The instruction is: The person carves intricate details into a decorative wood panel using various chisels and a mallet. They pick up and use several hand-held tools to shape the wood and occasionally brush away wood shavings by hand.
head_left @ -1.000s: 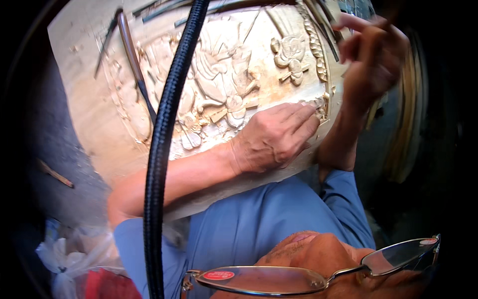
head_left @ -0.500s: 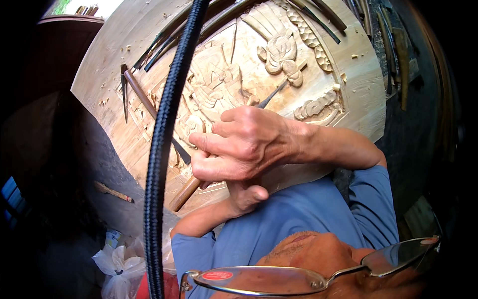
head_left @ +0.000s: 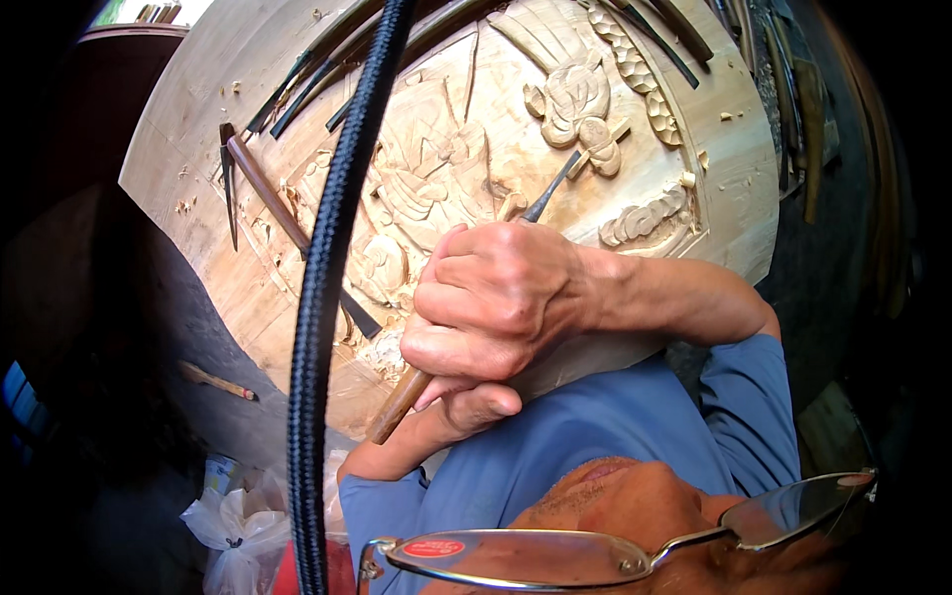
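Observation:
A carving chisel [head_left: 551, 190] lies slantwise in my two hands, its dark metal blade pointing up and right. My right hand [head_left: 501, 293] is wrapped round it, knuckles up. Below, partly covered, my left hand [head_left: 474, 405] closes at the brown handle, whose butt end sticks out lower left. Most of the left fingers are hidden; the thumb shows. The blade's tip reaches a rounded carved shape [head_left: 598, 147] on the pale wooden panel [head_left: 188, 109]. Carved relief [head_left: 431, 164] of curved, folded forms spreads beyond my hands.
Several dark-bladed chisels [head_left: 307, 84] lie across the panel's far side. At left rests a brown-handled tool [head_left: 266, 190] beside a dark spike [head_left: 231, 203]. Wood shavings [head_left: 385, 352] lie near my hands. More tools [head_left: 805, 109] stand at right; a plastic bag [head_left: 238, 526] sits lower left.
My hands and the chisel have shifted slightly right, and the handle's butt end has moved right and down. The right fingers are curled more tightly. The view has shifted a little too.

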The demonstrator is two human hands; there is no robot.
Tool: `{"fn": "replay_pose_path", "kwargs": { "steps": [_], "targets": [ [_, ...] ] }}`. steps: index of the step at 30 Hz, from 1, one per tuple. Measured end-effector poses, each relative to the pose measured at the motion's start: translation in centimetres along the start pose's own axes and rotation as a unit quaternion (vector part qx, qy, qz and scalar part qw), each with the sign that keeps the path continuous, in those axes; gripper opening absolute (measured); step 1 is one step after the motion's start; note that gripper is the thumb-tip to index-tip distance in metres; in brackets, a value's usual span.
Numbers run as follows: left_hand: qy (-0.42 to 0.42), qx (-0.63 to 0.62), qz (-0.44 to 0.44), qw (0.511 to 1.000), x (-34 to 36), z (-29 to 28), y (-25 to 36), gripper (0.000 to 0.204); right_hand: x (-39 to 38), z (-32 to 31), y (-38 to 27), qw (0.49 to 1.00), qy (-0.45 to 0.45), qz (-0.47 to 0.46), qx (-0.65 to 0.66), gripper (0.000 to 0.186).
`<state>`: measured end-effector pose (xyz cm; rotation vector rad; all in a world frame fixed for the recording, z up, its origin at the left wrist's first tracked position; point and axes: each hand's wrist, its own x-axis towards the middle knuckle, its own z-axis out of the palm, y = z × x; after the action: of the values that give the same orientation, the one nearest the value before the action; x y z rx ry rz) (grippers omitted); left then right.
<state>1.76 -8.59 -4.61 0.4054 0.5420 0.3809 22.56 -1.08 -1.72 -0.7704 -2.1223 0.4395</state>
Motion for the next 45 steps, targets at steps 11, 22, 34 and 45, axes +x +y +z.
{"fn": "replay_pose_path", "kwargs": {
  "steps": [11,22,34,45],
  "targets": [
    [-0.027,-0.006,-0.036,0.999,-0.4,0.9,0.5,0.094,0.0,-0.8,-0.3,0.999,0.020,0.008,0.038,0.044],
    [-0.024,-0.011,-0.036,0.999,-0.1,1.2,0.6,0.086,0.0,-0.8,0.0,0.999,0.030,0.016,0.028,0.046],
    [0.048,-0.018,0.008,0.999,-0.1,1.1,0.1,0.078,0.0,-0.1,1.1,1.000,0.012,0.006,-0.023,0.050],
    [0.092,-0.026,0.036,0.995,1.2,1.7,1.3,0.071,0.2,-0.1,1.8,0.999,-0.004,0.031,-0.043,0.047]
  ]
}}
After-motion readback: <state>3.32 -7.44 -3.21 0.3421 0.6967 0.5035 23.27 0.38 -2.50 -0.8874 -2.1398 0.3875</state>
